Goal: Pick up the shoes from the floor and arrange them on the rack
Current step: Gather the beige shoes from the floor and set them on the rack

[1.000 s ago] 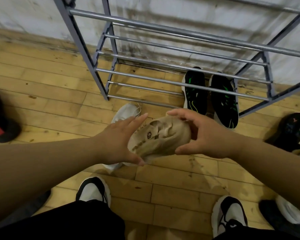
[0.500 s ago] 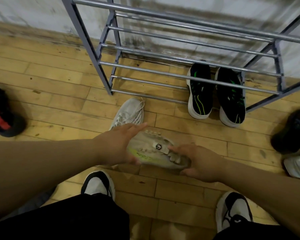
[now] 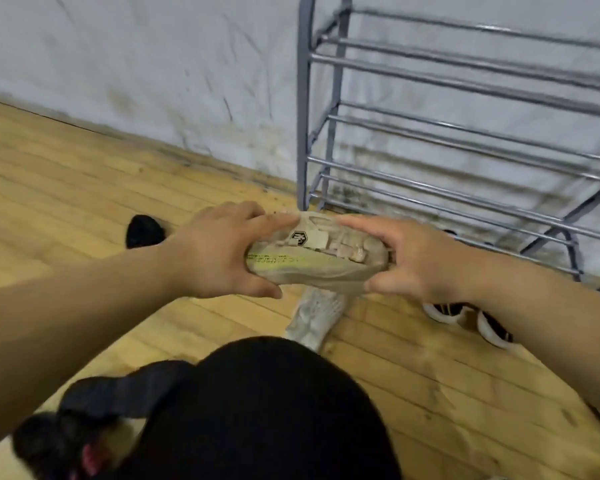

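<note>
Two bare hands, left hand and right hand, clamp the ends of a beige lace-up sneaker with a yellow-green side stripe, held above the wooden plank floor. Beyond stands the grey metal bar rack, its visible bars bare, against the wall.

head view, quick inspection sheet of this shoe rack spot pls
surface: wooden floor, scuffed.
job's things: beige shoe held off the floor; metal rack, visible bars bare; pale shoe and a black pair on the floor.
clutter: black shoe at left.
grippers: left hand and right hand grip the beige shoe's ends.
cables: nothing seen.
surroundings: stained white wall.
</note>
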Available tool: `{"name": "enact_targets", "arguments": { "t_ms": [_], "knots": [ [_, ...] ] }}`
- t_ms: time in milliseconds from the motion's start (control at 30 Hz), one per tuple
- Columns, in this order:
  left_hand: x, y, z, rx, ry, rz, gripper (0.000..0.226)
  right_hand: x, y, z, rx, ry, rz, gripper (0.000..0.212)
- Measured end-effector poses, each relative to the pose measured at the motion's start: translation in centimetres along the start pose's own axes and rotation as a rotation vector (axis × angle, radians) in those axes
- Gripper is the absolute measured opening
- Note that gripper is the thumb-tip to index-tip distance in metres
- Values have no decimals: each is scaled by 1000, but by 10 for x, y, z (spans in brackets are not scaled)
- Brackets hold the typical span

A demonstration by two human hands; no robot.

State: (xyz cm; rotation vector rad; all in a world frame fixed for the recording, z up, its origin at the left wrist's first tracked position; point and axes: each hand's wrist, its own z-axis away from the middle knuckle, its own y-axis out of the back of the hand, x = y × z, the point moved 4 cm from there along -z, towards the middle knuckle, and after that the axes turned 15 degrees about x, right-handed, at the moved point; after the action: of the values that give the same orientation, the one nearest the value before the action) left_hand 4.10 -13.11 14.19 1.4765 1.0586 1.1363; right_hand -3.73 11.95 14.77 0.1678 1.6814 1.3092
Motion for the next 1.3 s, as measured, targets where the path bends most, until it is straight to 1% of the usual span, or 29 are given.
{"name": "enact_targets", "arguments": {
  "t_ms": [67,133,200,300,400,467,533,667,867,933,1033,1133,1233,1300],
  "knots": [
    [-24,45,44,113,128,26,110,-66,-1,-22,18,97,22,101],
    [-47,83,99,211,274,81,109,-135,-12,-38,24,227,92,105],
    [-67,113,161,270,399,101,107,-201,-33,-47,1,345,152,107],
    [-84,136,256,320,572,142,107,-275,-73,-43,-90,494,135,99],
    [-83,134,339,366,695,236,104,-311,-113,-22,-249,598,198,92],
    [-74,119,372,362,724,270,100,-318,-130,-8,-324,642,236,90],
    [-67,101,388,362,745,282,99,-324,-138,-1,-359,651,246,90],
    [-72,80,391,382,797,298,102,-335,-152,-12,-327,704,327,92],
    [-88,61,387,358,828,365,102,-335,-157,-23,-311,694,364,92],
    [-91,46,384,332,838,398,98,-333,-156,-22,-307,696,399,91],
    [-95,19,384,305,894,395,83,-322,-152,-26,-270,720,539,88],
    [-100,-7,390,290,994,431,78,-300,-144,-36,-250,655,594,85],
    [-108,-28,391,256,1039,453,77,-280,-139,-43,-253,570,585,84],
    [-118,-41,392,245,1081,461,78,-276,-139,-47,-243,559,589,84]
  ]
}}
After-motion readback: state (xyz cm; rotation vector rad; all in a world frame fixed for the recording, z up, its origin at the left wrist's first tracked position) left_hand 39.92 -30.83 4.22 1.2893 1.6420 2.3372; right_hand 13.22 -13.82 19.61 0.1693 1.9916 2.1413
